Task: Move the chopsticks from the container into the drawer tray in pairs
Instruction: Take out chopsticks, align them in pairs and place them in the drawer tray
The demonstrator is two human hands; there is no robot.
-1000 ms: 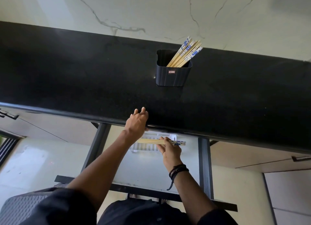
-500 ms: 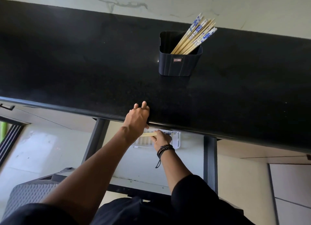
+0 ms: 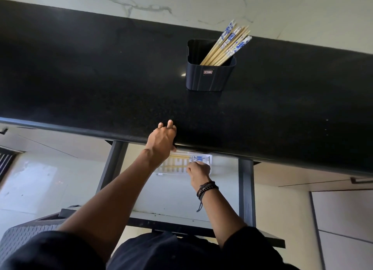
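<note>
A dark square container (image 3: 210, 78) stands on the black counter (image 3: 90, 78) and holds several wooden chopsticks with blue-patterned ends (image 3: 228, 45), leaning right. Below the counter edge the drawer (image 3: 181, 197) is pulled out, with a white slotted tray (image 3: 177, 170) at its back. A pair of chopsticks (image 3: 181, 158) lies crosswise over the tray. My right hand (image 3: 198, 171) pinches the pair's blue end. My left hand (image 3: 162, 137) grips the counter edge, fingers on top and thumb underneath. The counter hides the tray's far part.
Dark drawer side rails (image 3: 246, 189) frame the drawer left and right, and its front bar (image 3: 181, 227) is near my body. A grey woven basket (image 3: 20, 239) sits at lower left. A cabinet handle (image 3: 361, 180) shows at right.
My right hand has carried the pair further in under the counter and lowered it onto the tray, then slid to the blue end. The left hand stayed on the counter edge.
</note>
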